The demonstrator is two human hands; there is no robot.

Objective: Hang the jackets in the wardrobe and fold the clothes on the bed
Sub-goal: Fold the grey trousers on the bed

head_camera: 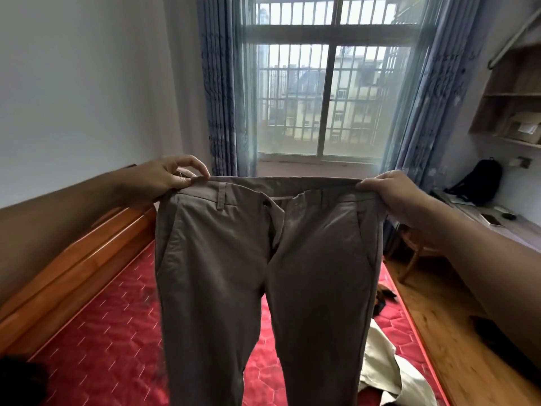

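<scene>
The trousers (263, 273) are held up above the bed (102, 332), the waistband pinched at each end by the left hand (167, 178) and right hand (395, 197). If either pinch is loosened, the trousers may be dropped onto the bed crumpled.

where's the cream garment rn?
Head view, lower right: the cream garment lies crumpled on the red mattress, just right of the held trousers.

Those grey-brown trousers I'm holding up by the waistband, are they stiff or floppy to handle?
Probably floppy: the grey-brown fabric trousers hang limp, draping straight down. Likely light: left hand and right hand hold just the waistband.
</scene>
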